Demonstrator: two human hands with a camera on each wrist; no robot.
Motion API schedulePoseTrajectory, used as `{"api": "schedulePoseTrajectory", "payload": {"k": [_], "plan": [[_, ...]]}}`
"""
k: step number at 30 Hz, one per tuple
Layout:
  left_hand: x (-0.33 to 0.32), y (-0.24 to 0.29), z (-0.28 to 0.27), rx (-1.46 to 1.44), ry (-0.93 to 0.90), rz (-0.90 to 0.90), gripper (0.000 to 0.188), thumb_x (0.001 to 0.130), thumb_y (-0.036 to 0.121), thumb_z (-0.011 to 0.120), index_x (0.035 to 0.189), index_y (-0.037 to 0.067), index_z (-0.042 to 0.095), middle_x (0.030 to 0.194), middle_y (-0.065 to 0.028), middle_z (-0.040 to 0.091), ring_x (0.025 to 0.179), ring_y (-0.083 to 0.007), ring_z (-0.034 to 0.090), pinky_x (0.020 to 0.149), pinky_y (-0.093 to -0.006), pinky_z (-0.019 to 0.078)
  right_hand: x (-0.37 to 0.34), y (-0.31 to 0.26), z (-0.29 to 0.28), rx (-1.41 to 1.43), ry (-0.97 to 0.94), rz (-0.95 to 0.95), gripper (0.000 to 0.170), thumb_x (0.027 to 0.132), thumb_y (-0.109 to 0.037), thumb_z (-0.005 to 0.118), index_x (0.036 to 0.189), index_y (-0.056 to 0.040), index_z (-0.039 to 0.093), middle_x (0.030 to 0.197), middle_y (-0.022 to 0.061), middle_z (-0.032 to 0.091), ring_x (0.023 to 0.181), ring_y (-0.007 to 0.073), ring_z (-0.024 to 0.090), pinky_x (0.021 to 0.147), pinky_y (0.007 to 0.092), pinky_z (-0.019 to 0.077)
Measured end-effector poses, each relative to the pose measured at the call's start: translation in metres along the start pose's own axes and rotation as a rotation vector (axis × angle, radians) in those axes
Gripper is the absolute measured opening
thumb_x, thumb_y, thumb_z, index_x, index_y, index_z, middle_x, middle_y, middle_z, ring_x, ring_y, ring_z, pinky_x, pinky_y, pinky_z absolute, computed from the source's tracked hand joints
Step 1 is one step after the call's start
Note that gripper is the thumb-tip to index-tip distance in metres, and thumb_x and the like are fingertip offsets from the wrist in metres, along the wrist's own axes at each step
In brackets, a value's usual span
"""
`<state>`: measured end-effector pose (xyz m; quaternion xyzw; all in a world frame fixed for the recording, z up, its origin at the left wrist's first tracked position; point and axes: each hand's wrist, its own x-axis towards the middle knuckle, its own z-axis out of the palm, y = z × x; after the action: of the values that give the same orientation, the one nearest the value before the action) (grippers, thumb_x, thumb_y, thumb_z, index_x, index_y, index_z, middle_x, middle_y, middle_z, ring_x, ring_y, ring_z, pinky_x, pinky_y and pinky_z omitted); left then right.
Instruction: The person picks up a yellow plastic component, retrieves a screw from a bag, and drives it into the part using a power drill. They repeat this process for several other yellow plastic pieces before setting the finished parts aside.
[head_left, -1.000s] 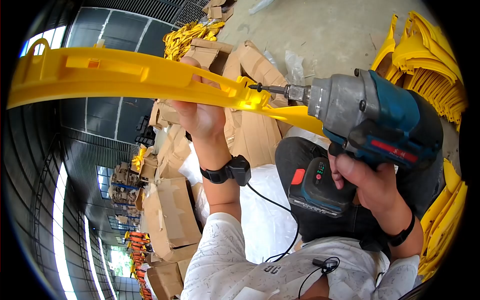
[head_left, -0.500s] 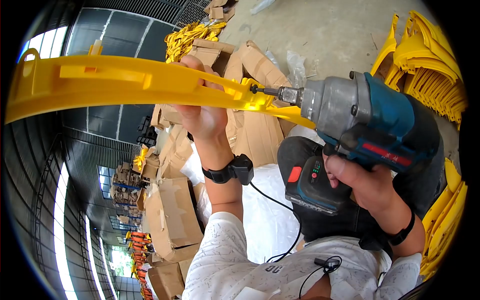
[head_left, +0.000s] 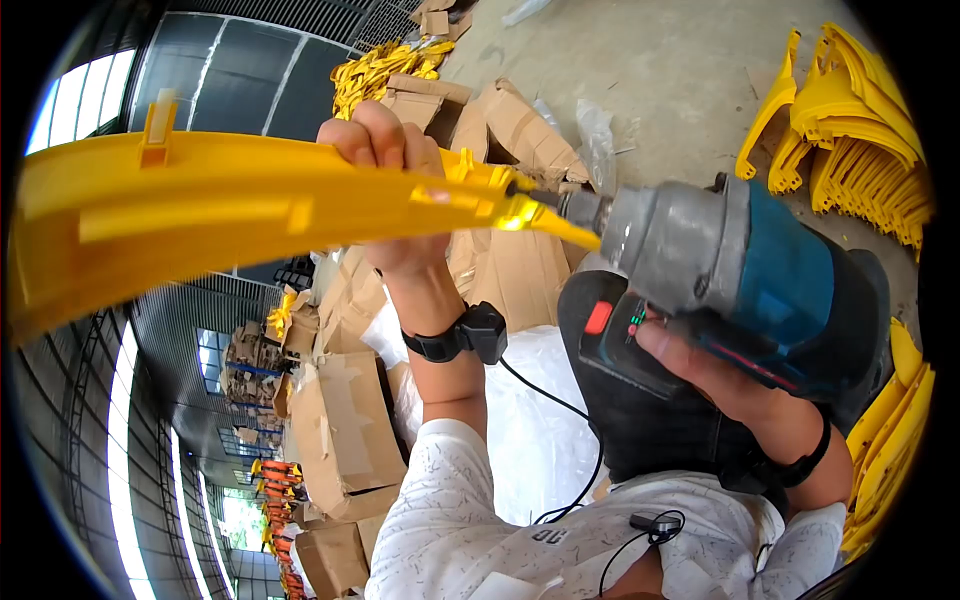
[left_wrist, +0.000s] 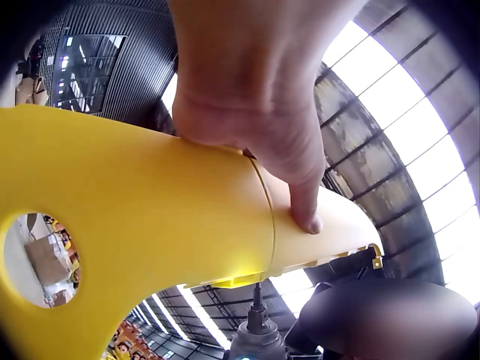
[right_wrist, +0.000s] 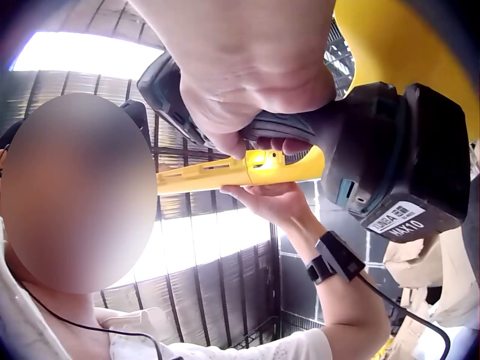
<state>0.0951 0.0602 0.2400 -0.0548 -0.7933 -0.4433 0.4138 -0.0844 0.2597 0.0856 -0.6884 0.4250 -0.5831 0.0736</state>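
My left hand [head_left: 408, 252] grips a long curved yellow plastic panel [head_left: 220, 195], with fingers over its top edge and the palm below. In the left wrist view the thumb [left_wrist: 306, 214] lies on the panel's smooth outer face, just past a seam. My right hand [head_left: 705, 370] grips the handle of a blue and black cordless impact driver [head_left: 790, 270]. Its bit [head_left: 545, 197] points left, the dark tip right at the small bracket on the panel's narrow part. The right wrist view shows the driver's battery [right_wrist: 409, 150] below the right hand.
Yellow curved panels are stacked on the floor at right [head_left: 860, 130], with more at lower right [head_left: 885, 440]. Cardboard boxes [head_left: 350, 425] and white plastic sheeting [head_left: 535, 430] lie around the person. A cable [head_left: 555, 395] runs from the left wrist camera.
The panel has tilted, its left end swinging lower, and the left fingers now show above its edge. The driver has rolled with it, and the screw at the bit has moved in against the bracket.
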Motion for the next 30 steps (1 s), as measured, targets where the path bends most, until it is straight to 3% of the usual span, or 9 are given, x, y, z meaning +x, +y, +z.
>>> {"api": "schedulePoseTrajectory", "payload": {"k": [4, 7, 9, 11, 13, 14, 17, 24, 30], "plan": [[0.004, -0.007, 0.009, -0.249, -0.023, 0.037, 0.041, 0.085, 0.034, 0.074, 0.091, 0.011, 0.041, 0.083, -0.003, 0.039, 0.057, -0.0123, 0.047, 0.058, -0.0224, 0.0427, 0.017, -0.009, -0.004, 0.367, 0.006, 0.203, 0.021, 0.083, -0.012, 0.071, 0.103, -0.0061, 0.065, 0.096, 0.0039, 0.066, 0.089, 0.0166, 0.061, 0.081, 0.0302, 0.0486], [0.001, -0.01, -0.002, -0.2, -0.04, -0.007, 0.052, 0.078, 0.053, 0.075, 0.095, 0.013, 0.046, 0.087, -0.0015, 0.044, 0.065, -0.013, 0.047, 0.067, -0.0251, 0.043, 0.031, -0.009, -0.012, -0.03, 0.117, -0.168, 0.022, 0.082, -0.013, 0.072, 0.101, -0.0043, 0.065, 0.094, 0.0027, 0.065, 0.089, 0.0149, 0.06, 0.082, 0.0299, 0.0482], [0.002, -0.009, -0.001, -0.166, -0.053, 0.005, 0.05, 0.081, 0.052, 0.073, 0.095, 0.012, 0.047, 0.087, -0.0016, 0.044, 0.068, -0.0136, 0.047, 0.07, -0.0259, 0.0429, 0.011, -0.011, 0.007, 0.73, 0.119, 0.424, 0.02, 0.082, -0.013, 0.071, 0.098, -0.0035, 0.064, 0.089, 0.0002, 0.063, 0.084, 0.0146, 0.06, 0.078, 0.0296, 0.0487], [0.005, -0.013, 0.002, -0.14, -0.071, 0.022, 0.048, 0.083, 0.051, 0.071, 0.096, 0.012, 0.047, 0.088, -0.0018, 0.044, 0.072, -0.0142, 0.047, 0.073, -0.0266, 0.0428, 0.013, 0.0, 0.0, 0.625, 0.046, 0.313, 0.017, 0.084, -0.013, 0.068, 0.097, -0.004, 0.062, 0.086, 0.0001, 0.061, 0.077, 0.0131, 0.058, 0.071, 0.0273, 0.0483], [0.003, -0.021, 0.003, 0.128, 0.287, 0.109, 0.045, 0.091, 0.049, 0.061, 0.109, 0.009, 0.052, 0.094, -0.0029, 0.049, 0.085, -0.0172, 0.051, 0.085, -0.0292, 0.0427, 0.012, -0.002, -0.007, 0.77, 0.011, 0.617, 0.013, 0.086, -0.014, 0.064, 0.094, -0.0045, 0.06, 0.082, 0.0016, 0.059, 0.07, 0.0108, 0.055, 0.064, 0.0242, 0.0454], [0.006, -0.023, -0.038, -0.078, 0.199, 0.026, 0.051, 0.096, 0.048, 0.051, 0.13, 0.011, 0.049, 0.116, -0.0041, 0.055, 0.108, -0.0213, 0.052, 0.099, -0.035, 0.0388, 0.003, 0.006, -0.003, 0.747, 0.062, 0.572, 0.021, 0.087, -0.015, 0.064, 0.103, -0.0012, 0.061, 0.077, 0.003, 0.057, 0.064, 0.0095, 0.052, 0.059, 0.0227, 0.0426], [0.027, -0.024, -0.073, 0.319, 0.439, 0.012, 0.059, 0.097, 0.051, 0.047, 0.143, 0.016, 0.04, 0.143, -0.0034, 0.045, 0.129, -0.022, 0.045, 0.108, -0.0421, 0.0346, -0.006, 0.014, -0.011, 0.85, 0.345, 0.637, 0.034, 0.086, -0.016, 0.064, 0.114, 0.0033, 0.059, 0.071, 0.003, 0.054, 0.059, 0.0104, 0.049, 0.057, 0.0235, 0.0412], [0.036, -0.059, -0.062, 0.29, 0.676, 0.094, 0.043, 0.092, 0.032, 0.066, 0.118, 0.0, 0.055, 0.112, -0.008, 0.063, 0.102, -0.0211, 0.061, 0.087, -0.0318, 0.0487, 0.006, 0.121, -0.015, 0.504, 0.534, 0.731, 0.031, 0.079, -0.016, 0.079, 0.105, -0.0033, 0.067, 0.083, -0.0022, 0.061, 0.066, 0.0067, 0.053, 0.059, 0.023, 0.0437], [0.036, -0.12, -0.054, 0.294, 0.701, 0.163, 0.034, 0.082, 0.016, 0.078, 0.101, -0.003, 0.057, 0.096, -0.0112, 0.066, 0.082, -0.0207, 0.066, 0.075, -0.03, 0.0559, -0.052, 0.28, 0.044, 0.123, 0.303, 0.907, 0.048, 0.073, -0.009, 0.078, 0.115, -0.0019, 0.057, 0.106, 0.0058, 0.066, 0.096, 0.0151, 0.061, 0.087, 0.0314, 0.0487]]}}
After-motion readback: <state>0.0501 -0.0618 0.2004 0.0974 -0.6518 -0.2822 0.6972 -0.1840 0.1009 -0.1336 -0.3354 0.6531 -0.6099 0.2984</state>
